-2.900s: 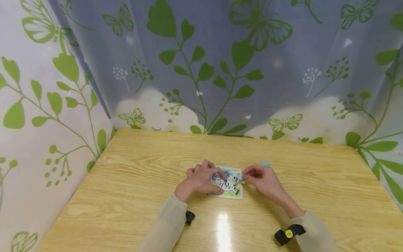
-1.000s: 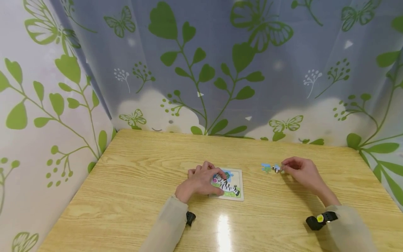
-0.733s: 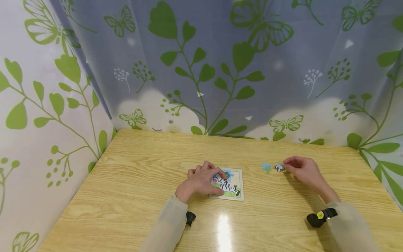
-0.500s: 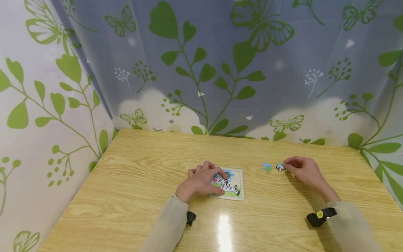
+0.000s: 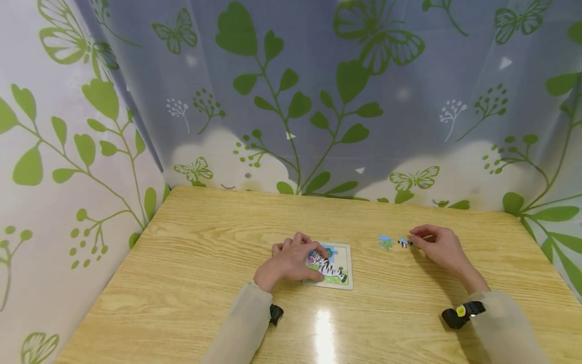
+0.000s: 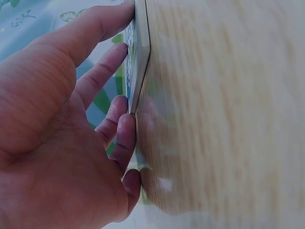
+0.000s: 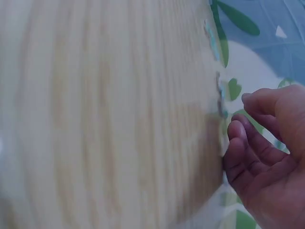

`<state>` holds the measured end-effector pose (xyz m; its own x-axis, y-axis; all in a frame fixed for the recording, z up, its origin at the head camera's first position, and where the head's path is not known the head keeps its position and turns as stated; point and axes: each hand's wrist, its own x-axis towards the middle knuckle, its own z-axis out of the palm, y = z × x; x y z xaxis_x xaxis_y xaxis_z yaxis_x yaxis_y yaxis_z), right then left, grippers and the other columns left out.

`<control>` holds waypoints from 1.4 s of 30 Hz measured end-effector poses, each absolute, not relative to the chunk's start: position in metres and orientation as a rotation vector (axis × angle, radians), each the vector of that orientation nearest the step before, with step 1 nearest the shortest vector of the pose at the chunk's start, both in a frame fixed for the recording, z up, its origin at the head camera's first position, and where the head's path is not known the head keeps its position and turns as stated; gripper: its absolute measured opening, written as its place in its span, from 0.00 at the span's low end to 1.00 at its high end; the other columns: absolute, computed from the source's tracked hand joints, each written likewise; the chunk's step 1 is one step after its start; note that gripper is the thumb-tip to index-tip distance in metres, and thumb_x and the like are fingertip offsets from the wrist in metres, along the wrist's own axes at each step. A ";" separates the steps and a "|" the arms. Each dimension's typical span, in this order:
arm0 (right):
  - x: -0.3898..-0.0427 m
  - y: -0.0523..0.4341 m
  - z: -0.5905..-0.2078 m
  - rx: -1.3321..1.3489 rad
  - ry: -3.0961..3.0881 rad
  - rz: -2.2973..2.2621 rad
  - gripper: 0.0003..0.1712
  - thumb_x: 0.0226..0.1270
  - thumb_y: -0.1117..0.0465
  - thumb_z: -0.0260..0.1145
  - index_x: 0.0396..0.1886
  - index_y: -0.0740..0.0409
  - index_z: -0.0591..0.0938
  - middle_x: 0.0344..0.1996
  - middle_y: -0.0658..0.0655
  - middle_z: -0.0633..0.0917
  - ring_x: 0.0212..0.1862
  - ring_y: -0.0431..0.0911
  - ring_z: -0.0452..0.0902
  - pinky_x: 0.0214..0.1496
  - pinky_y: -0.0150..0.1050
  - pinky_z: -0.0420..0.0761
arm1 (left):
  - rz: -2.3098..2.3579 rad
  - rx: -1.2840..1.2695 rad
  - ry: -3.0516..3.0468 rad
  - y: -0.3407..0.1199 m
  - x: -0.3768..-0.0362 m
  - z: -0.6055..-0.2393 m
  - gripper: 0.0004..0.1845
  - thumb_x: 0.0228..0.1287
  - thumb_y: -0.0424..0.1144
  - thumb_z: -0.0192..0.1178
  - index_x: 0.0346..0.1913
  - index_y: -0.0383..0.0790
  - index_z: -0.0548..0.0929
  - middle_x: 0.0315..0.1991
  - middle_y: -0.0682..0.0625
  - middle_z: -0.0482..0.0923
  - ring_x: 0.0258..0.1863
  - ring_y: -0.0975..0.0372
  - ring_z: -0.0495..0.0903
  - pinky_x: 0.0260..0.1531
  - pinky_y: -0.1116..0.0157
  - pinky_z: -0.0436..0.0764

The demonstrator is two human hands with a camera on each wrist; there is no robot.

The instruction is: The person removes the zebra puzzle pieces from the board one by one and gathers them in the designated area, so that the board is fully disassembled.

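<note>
A wooden jigsaw board with a zebra picture lies on the table; bare wood shows at its upper right. My left hand rests over its left side, thumb and forefinger on its face. In the left wrist view, lower fingertips touch the table beside the board's edge. My right hand is farther right, fingertips beside a black-and-white striped jigsaw piece. A gap shows between its thumb and fingers in the right wrist view. A blue-and-green jigsaw piece lies to the left of the striped one.
The wood-grain table reaches back to a leaf-and-butterfly patterned curtain. More of that curtain hangs along the left side. A black strap with a camera is on the right wrist.
My right hand has moved from the board's right edge, where it held a jigsaw piece, to the loose pieces farther right. More bare board shows at upper right. The left hand stays put.
</note>
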<state>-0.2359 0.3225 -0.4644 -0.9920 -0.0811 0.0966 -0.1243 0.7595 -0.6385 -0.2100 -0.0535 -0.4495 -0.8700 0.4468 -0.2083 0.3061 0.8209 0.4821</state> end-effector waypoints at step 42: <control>-0.181 0.206 -0.456 0.631 -2.866 1.230 0.08 0.61 0.58 0.67 0.40 0.52 0.84 0.31 0.47 0.85 0.32 0.37 0.78 0.32 0.31 0.79 | 0.642 0.565 2.703 -0.052 -0.210 -0.449 0.20 0.49 0.60 0.68 0.47 0.74 0.75 0.58 0.54 0.61 0.47 0.56 0.62 0.50 0.47 0.56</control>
<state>-0.1807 0.2056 -0.4563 -0.9205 -0.3728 0.1171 -0.3418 0.6227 -0.7039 -0.2097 -0.0518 -0.4489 -0.8758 0.4393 -0.1997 0.3025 0.8222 0.4822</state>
